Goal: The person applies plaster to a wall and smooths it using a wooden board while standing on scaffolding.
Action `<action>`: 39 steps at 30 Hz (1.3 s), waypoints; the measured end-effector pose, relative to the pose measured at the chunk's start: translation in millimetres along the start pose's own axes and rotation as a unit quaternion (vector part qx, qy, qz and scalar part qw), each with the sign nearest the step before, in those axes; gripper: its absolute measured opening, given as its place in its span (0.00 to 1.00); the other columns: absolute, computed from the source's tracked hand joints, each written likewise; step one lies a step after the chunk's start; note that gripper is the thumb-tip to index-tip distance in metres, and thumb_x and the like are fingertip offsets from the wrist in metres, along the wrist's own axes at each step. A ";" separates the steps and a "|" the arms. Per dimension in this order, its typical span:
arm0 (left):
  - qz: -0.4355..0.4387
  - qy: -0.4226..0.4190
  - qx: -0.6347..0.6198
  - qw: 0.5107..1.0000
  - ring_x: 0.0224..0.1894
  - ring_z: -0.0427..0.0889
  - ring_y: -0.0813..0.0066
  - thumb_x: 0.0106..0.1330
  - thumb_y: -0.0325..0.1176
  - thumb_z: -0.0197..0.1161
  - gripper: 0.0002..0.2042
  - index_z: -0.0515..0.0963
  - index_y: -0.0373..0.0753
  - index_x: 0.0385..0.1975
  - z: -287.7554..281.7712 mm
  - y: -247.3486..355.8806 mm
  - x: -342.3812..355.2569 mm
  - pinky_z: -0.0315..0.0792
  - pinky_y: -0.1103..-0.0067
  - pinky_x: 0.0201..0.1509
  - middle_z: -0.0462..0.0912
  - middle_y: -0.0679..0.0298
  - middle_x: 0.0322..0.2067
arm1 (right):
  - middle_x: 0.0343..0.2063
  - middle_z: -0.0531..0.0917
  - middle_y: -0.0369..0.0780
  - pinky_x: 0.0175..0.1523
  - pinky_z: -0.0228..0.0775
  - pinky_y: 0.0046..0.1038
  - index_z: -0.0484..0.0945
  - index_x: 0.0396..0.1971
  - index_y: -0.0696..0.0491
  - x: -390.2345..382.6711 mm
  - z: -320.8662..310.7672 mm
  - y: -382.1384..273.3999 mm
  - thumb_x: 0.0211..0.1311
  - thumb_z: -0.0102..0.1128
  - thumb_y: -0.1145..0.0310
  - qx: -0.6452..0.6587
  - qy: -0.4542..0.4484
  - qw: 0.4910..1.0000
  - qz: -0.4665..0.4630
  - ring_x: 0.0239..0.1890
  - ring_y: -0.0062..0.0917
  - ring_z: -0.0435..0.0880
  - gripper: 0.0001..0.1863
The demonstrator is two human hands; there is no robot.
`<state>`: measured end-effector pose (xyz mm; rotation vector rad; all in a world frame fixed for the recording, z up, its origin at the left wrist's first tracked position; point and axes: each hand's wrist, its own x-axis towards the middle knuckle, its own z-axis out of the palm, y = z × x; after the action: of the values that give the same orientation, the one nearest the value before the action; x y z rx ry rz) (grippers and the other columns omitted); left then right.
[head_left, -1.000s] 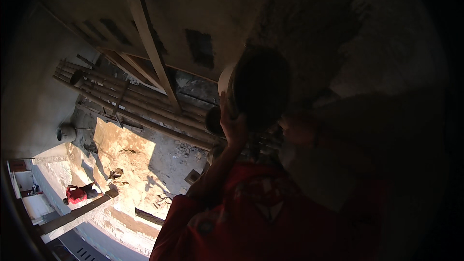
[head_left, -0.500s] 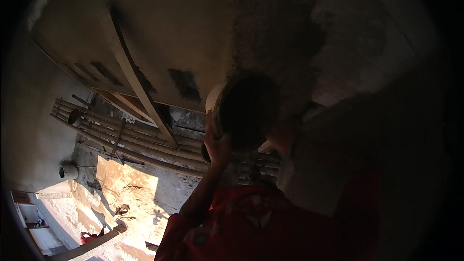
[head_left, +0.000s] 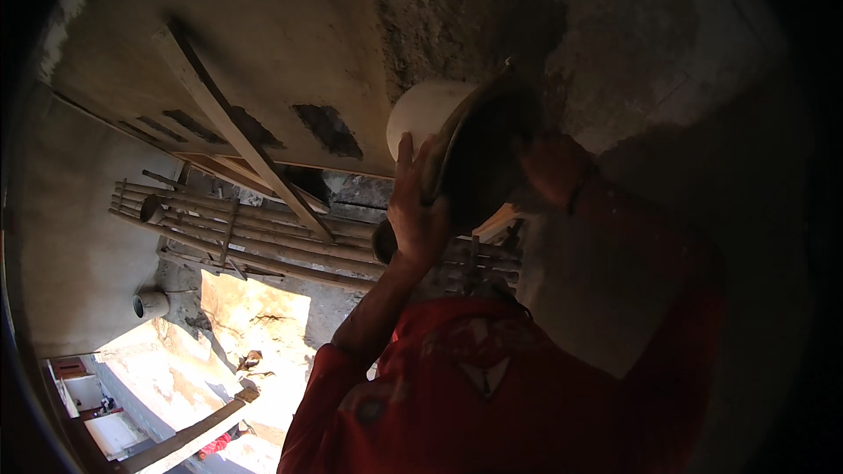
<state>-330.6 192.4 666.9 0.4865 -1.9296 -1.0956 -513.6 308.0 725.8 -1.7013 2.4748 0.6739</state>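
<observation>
A round basin (head_left: 435, 110), pale outside and dark within, is held up tilted in front of the plastered wall (head_left: 290, 26), its mouth facing right and down. My left hand (head_left: 417, 211) grips its left side, fingers spread up the outer wall and thumb by the rim. At the right side of the mouth is my right hand (head_left: 555, 167), fingers curled toward the rim. Deep shadow hides its fingertips and anything they hold. The basin's contents cannot be made out either. A rough, dark damp-looking patch (head_left: 421, 17) covers the wall just above.
A scaffold of poles (head_left: 290, 250) runs below, with a small pot (head_left: 151, 209) on it. One wooden plank (head_left: 233, 118) leans against the wall, close to dark openings (head_left: 327, 130). Far below, a bucket (head_left: 151, 305) stands near sunlit ground (head_left: 255, 316).
The basin has risen and turned, so more of its pale outside shows. Both my hands have moved up with it, the right one also outward. The view has shifted slightly.
</observation>
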 end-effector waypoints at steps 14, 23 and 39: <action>-0.069 0.039 -0.081 0.994 0.60 0.69 0.56 0.46 0.20 0.51 0.34 0.63 0.32 0.61 9.8 9.8 -8.3 0.64 0.71 0.62 0.66 0.44 0.60 | 0.30 0.82 0.44 0.40 0.75 0.38 0.73 0.46 0.51 -3.5 118.5 -5.6 0.53 0.62 0.65 0.501 0.172 0.839 -0.127 0.33 0.38 0.82 0.19; -0.143 0.121 -0.185 0.965 0.43 0.76 0.76 0.51 0.23 0.56 0.21 0.71 0.30 0.49 -5.4 37.6 4.4 0.70 0.80 0.49 0.79 0.60 0.41 | 0.33 0.81 0.49 0.42 0.74 0.39 0.73 0.49 0.54 -27.9 27.5 40.1 0.53 0.63 0.65 0.354 0.162 0.917 -0.092 0.36 0.43 0.82 0.22; -0.180 0.239 -0.172 0.938 0.44 0.76 0.75 0.47 0.20 0.51 0.25 0.71 0.29 0.50 -40.1 15.6 -18.1 0.69 0.80 0.52 0.78 0.60 0.42 | 0.28 0.83 0.39 0.42 0.71 0.30 0.74 0.51 0.55 -69.9 -175.0 129.8 0.49 0.68 0.63 0.376 0.097 0.879 -0.277 0.32 0.25 0.82 0.28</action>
<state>-286.4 192.5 681.9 0.8419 -1.2200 -1.3641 -570.3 339.5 945.2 -1.9873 1.7675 -0.4771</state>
